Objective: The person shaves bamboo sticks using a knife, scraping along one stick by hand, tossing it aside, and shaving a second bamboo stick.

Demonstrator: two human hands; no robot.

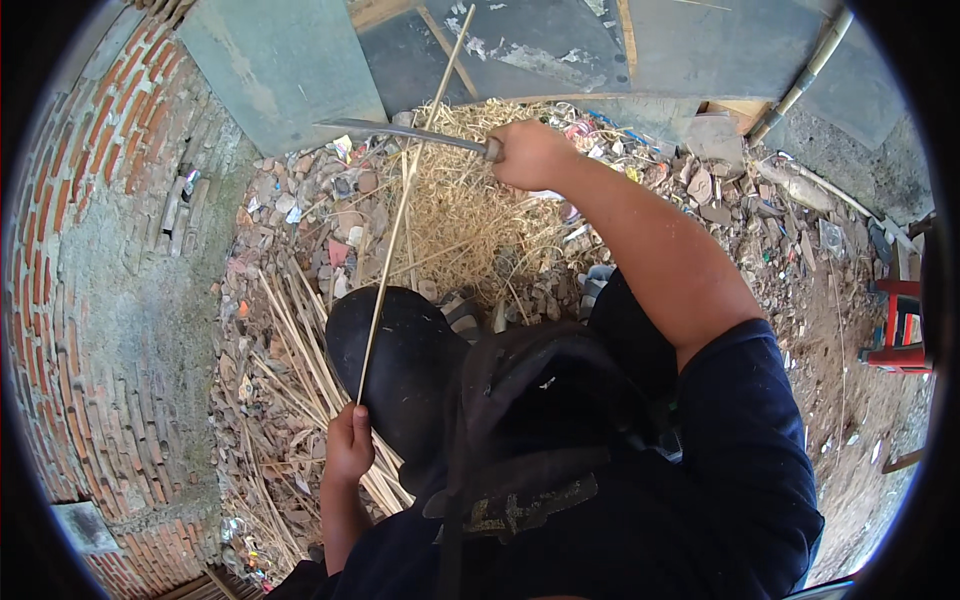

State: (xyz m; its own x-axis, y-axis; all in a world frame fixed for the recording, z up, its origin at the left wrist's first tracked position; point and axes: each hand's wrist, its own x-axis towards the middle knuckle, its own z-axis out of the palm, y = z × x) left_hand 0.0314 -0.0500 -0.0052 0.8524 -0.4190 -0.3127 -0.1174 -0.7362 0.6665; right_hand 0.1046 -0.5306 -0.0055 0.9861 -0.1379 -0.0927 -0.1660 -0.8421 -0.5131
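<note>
My left hand [350, 446] is closed round the lower end of a long, thin bamboo strip [392, 238]. The strip slants up and away over my left knee toward the panels at the back. My right hand [535, 157] grips the handle of a long-bladed knife [405, 130], arm stretched forward. Its blade points left and crosses the strip in its upper half; whether the edge touches it I cannot tell. Below the blade lies a heap of pale shavings [480, 205]. Beside my left leg rests a bundle of similar strips [305, 345].
A worn brick wall [130, 290] rises on the left. Grey panels [480, 50] stand across the back, with a bamboo pole [805, 75] leaning at the right. Rubble and litter [710, 190] cover the ground. A red plastic stool [900, 325] stands at the far right.
</note>
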